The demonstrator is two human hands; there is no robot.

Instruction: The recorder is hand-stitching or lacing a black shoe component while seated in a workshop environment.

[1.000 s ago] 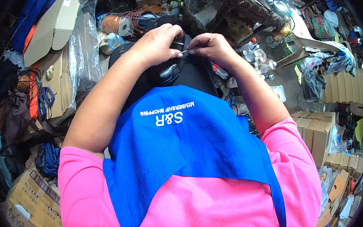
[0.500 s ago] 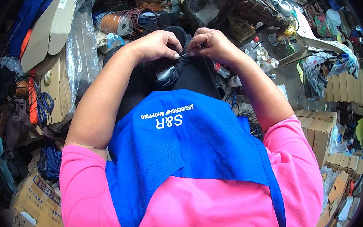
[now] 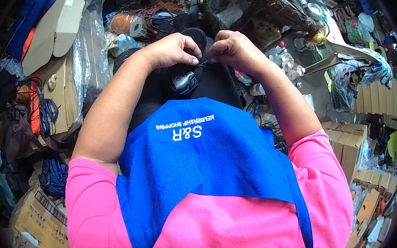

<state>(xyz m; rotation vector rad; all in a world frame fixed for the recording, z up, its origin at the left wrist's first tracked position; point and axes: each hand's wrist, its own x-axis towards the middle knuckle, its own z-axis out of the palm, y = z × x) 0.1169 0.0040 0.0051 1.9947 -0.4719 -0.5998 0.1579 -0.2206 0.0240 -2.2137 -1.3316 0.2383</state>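
A black shoe (image 3: 186, 80) with a shiny leather surface lies over my dark-clothed lap, just beyond the blue apron. My left hand (image 3: 175, 51) curls over its upper part, thumb bent against the shoe and fingers folded at the edge. Close by on the right, my right hand (image 3: 232, 49) is closed in a pinch beside the shoe's edge. A thin strand seems to run near its fingertips, too fine and dark to name. The part of the shoe beneath my left hand is hidden.
Beyond my left hand lie an orange spool (image 3: 123, 25) and a clear plastic bottle (image 3: 126, 42). Several small bottles (image 3: 287, 63) stand right of my right forearm. Cardboard sheets (image 3: 63, 95) with blue-handled scissors (image 3: 48, 110) are at left, cardboard boxes (image 3: 349, 144) at right.
My right hand has shifted slightly right, widening the gap between my hands. A light, thin thing seen between the fingertips before is harder to see now. My left hand has barely moved.
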